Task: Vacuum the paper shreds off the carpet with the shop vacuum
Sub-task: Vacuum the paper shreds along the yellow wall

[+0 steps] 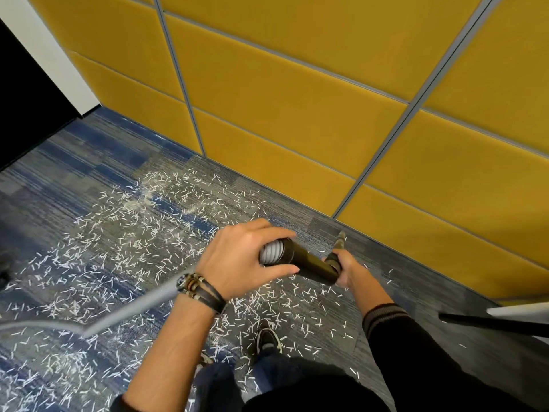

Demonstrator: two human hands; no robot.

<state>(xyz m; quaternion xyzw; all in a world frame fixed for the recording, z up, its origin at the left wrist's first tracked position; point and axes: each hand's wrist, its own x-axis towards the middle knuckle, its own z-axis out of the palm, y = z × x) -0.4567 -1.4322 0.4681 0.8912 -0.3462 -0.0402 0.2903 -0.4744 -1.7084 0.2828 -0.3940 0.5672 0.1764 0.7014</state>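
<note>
Our left hand (pixel 246 260) wraps the grey hose (pixel 142 306) at its cuff; our right hand (pixel 346 270) grips the black wand (pixel 312 264), which runs from centre rightward, tip toward the yellow wall (pixel 297 114). The paper shreds (pixel 118 248) cover the carpet (pixel 44 185) left of and below the tip, so we judge the next sweep goes left.

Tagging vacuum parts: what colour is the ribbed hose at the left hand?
Light grey hose, joining a black wand; seen in the head view.
</note>
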